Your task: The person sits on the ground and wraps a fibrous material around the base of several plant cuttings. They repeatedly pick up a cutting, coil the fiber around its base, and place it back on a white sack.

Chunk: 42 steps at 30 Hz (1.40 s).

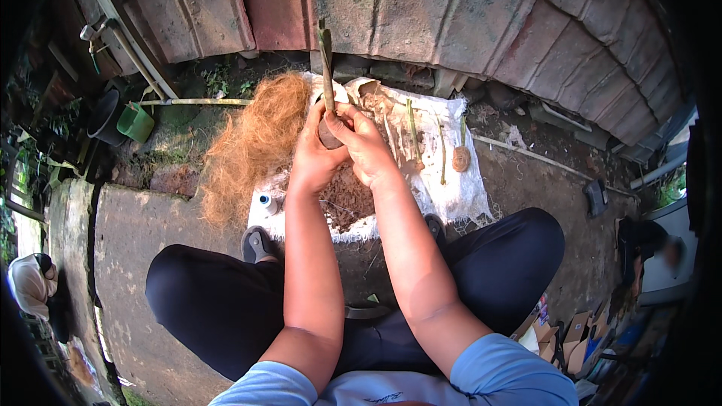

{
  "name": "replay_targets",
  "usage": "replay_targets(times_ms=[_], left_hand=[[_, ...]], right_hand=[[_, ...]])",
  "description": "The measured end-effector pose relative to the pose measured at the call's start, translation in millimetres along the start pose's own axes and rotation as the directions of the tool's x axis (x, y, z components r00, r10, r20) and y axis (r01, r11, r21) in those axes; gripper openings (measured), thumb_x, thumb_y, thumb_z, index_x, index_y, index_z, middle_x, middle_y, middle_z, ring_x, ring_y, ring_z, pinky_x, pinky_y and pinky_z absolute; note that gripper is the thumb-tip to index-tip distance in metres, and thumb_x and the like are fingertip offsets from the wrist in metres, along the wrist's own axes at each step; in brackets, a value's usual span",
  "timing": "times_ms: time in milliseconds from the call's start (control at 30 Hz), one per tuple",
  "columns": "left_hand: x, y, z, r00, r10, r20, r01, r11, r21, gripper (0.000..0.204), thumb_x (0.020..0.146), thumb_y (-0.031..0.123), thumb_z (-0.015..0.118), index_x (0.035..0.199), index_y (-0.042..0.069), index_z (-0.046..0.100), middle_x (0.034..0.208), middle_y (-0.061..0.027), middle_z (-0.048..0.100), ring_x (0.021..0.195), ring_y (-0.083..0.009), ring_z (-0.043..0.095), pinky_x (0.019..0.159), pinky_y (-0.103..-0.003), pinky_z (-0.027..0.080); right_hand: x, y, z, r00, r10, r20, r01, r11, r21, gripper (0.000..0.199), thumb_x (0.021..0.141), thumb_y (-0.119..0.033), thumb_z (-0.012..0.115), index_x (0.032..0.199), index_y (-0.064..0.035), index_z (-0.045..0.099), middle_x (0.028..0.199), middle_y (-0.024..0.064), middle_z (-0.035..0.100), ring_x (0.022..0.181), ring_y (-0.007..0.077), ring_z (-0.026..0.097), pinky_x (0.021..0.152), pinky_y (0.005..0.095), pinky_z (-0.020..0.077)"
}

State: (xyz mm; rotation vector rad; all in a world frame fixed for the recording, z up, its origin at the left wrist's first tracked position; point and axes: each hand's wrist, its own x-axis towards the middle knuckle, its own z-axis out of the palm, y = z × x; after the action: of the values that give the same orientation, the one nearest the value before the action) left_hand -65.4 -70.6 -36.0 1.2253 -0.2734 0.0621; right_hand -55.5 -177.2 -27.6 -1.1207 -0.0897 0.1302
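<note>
Both my hands are cupped round a brown soil ball [329, 135] from which a thick green plant stem [327, 68] stands upright. My left hand [312, 152] wraps its left side, and my right hand [362, 141] presses the other side with the thumb across the front. Below them a heap of dark, crumbly soil [347, 199] lies on a white woven sack [470, 192]. To the right on the sack are several loose stem cuttings [414, 131] and a cutting with a fibre-wrapped ball [461, 158]. Most of the soil ball is hidden by my fingers.
A large pile of orange-brown coconut fibre [252, 146] lies left of the sack. A thread spool [266, 201] stands near my left foot. Beyond are clay roof tiles [406, 7] and a green bucket [135, 122]. One person [643, 252] is at far right, another [34, 286] at far left.
</note>
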Motion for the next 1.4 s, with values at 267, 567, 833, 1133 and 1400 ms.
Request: replay_targets(times_ms=[267,567,833,1133,1400], left_hand=[[3.0,-2.4,11.5,0.992,0.1,-0.079,-0.098,0.995,0.019,0.075,0.075,-0.011,0.076,0.144,0.005,0.052,0.122,-0.0037,0.063,0.11,-0.0135,0.061,0.099,-0.03,0.049],[1.8,-4.9,9.9,0.99,0.109,-0.085,-0.114,0.992,-0.058,0.078,0.07,-0.014,0.072,0.143,0.005,0.054,0.124,-0.0041,0.064,0.113,-0.0145,0.061,0.1,-0.03,0.048],[4.6,-16.9,-11.6,0.993,0.095,-0.072,-0.117,0.885,-0.45,0.063,0.096,0.026,0.056,0.154,0.009,0.038,0.132,-0.0077,0.058,0.113,-0.0175,0.06,0.099,-0.032,0.049],[14.5,-42.4,1.4,0.896,0.129,-0.425,-0.205,0.969,-0.138,0.051,0.108,0.031,0.047,0.152,0.01,0.033,0.134,-0.0082,0.056,0.116,-0.0178,0.057,0.099,-0.033,0.048],[11.2,-26.5,17.5,0.963,0.036,-0.268,-0.168,0.855,-0.49,0.057,0.107,0.026,0.047,0.156,0.013,0.022,0.149,-0.0217,0.048,0.128,-0.0285,0.056,0.108,-0.039,0.047]], right_hand=[[1.5,2.3,6.5,0.997,-0.071,-0.009,0.071,0.998,0.0,0.037,0.091,-0.023,0.076,0.118,-0.0022,0.062,0.107,0.0054,0.063,0.104,0.0127,0.059,0.093,0.0283,0.045],[1.1,5.8,8.5,0.996,-0.081,0.038,0.076,0.989,0.127,0.033,0.093,-0.013,0.071,0.121,0.0009,0.06,0.109,0.0055,0.064,0.104,0.0115,0.06,0.09,0.0249,0.0475],[0.4,7.6,4.1,0.998,-0.043,0.047,0.052,0.98,-0.195,0.054,0.108,-0.052,0.043,0.132,-0.0062,0.06,0.126,0.0098,0.063,0.117,0.0234,0.058,0.102,0.0376,0.0437],[-0.1,17.5,33.4,0.827,-0.56,-0.049,0.507,0.781,-0.364,0.025,0.106,-0.02,0.055,0.109,0.0019,0.067,0.096,0.0126,0.068,0.091,0.0226,0.066,0.083,0.0334,0.0504],[-2.3,15.6,26.1,0.846,-0.515,-0.136,0.489,0.852,-0.188,0.015,0.101,-0.008,0.054,0.107,0.001,0.064,0.087,0.0049,0.066,0.084,0.0114,0.06,0.079,0.0262,0.0464]])
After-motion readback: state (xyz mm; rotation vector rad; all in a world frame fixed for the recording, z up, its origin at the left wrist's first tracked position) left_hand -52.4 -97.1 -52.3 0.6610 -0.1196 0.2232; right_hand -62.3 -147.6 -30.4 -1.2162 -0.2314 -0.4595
